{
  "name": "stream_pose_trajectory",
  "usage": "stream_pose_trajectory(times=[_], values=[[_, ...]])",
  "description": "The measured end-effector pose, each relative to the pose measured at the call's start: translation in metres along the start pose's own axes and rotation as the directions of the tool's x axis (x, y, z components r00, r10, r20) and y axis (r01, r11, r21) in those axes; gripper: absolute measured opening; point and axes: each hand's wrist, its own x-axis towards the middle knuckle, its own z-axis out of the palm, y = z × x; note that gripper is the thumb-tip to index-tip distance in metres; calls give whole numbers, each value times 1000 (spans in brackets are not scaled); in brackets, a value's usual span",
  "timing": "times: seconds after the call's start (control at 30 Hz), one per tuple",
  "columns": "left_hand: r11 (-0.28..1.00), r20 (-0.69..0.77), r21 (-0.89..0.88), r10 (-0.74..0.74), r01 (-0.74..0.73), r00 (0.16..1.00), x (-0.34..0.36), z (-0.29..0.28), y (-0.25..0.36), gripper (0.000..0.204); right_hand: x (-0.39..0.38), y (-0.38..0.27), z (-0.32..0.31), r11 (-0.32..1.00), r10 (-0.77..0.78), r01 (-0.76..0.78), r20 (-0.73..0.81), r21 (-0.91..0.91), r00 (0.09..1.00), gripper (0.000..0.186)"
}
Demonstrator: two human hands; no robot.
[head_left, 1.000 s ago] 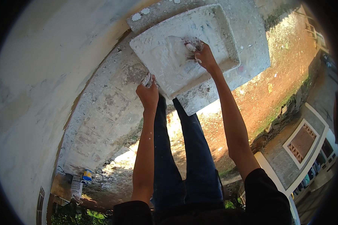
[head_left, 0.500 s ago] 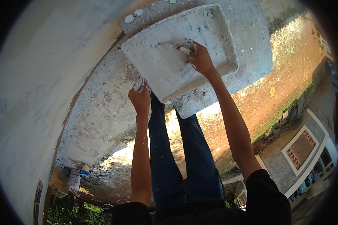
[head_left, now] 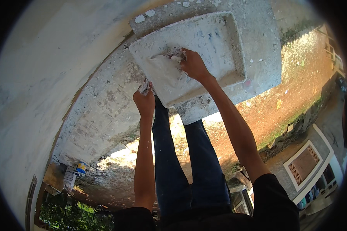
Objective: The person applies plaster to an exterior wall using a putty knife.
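Note:
A shallow rectangular tray [head_left: 235, 46], pale and caked with wet white plaster [head_left: 162, 75], lies in front of me. Inside it, toward its left side, my right hand [head_left: 194, 66] is closed round a plaster-smeared hand tool [head_left: 176, 54]. The tool's lower part is lost in the plaster, so its exact kind is unclear. Just outside the tray's near left edge, my left hand [head_left: 144, 102] is closed on a small plaster-coated piece [head_left: 145, 87], too caked to name. White smears cover the fingers of both hands.
The tray rests on a grey, plaster-spattered board [head_left: 264, 50]. A pale wall [head_left: 38, 84] rises along the left, with a stained concrete ledge [head_left: 104, 104] at its foot. Sunlit bare earth [head_left: 273, 96] lies to the right. A blue and yellow can [head_left: 81, 168] stands at lower left.
My right hand and its tool have moved left across the tray, and the plaster there looks pushed along. My left hand stays almost in place. The whole view has shifted slightly.

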Motion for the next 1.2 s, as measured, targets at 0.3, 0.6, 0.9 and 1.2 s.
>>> stream_pose_trajectory(times=[0.3, 0.6, 0.9, 1.2], values=[[999, -17, 33, 0, 1, 1000, 2, 2, -8, 21, 0, 28, -16, 997, 62, -63, 10, 39, 998, 43], [998, 8, 46, -51, 51, 999, 1, 0, -2, 21, 9, 75, -57, 938, 114, -30, -223, 346, 968, 34], [999, -31, 38, 9, -8, 999, -1, 0, 2, 23, 4, 82, -44, 969, 93, -3, -351, 247, 932, 35], [994, -20, 109, -6, 8, 1000, -3, -1, 2, 24, -4, 64, -28, 942, 97, -52, -122, 331, 988, 40]])
